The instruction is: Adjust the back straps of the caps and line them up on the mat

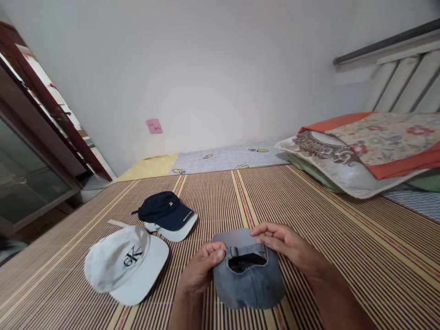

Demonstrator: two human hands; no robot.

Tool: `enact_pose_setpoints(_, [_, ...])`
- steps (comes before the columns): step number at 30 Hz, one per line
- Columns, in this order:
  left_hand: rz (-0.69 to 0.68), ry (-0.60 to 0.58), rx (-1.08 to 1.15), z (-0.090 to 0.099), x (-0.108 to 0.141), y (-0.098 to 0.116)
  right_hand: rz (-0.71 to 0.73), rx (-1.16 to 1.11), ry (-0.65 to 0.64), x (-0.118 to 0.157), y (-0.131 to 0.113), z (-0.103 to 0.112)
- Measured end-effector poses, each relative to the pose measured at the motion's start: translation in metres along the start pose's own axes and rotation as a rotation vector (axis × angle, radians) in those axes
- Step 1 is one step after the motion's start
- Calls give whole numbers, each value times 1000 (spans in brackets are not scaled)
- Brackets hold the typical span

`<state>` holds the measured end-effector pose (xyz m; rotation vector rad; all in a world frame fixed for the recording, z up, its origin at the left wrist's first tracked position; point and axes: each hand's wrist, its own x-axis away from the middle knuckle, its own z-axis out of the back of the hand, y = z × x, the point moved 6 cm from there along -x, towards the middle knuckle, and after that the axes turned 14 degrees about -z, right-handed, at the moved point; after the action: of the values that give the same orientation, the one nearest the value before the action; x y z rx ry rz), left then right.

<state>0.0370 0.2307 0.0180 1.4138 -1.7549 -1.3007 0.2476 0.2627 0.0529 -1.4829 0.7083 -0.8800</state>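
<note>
A grey-blue cap [249,284] lies on the striped bamboo mat at the lower middle, its back opening and strap facing me and its brim pointing away. My left hand [206,263] pinches the cap's left edge beside the strap buckle. On the other side my right hand [283,243] holds the cap's right edge near the brim, thumb and fingers around it. To the left sits a white cap [117,259] with black letters on its front. Behind that, a navy cap [161,208] rests on top of another white cap [182,231].
The striped mat [213,197] covers the bed up to the wall. Stacked cushions and a floral cloth [388,137] lie at the right, below a radiator [409,82]. A pink note [153,126] is on the wall. A glass-fronted cabinet [27,174] stands at the left.
</note>
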Motion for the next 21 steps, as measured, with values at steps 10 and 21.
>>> enact_pose_setpoints(10, [-39,39,-11,7,4,11,-89,133,-203,-6,22,-7])
enact_pose_setpoints(21, [-13,-30,-73,12,5,7,-11,-113,-143,-1,10,0])
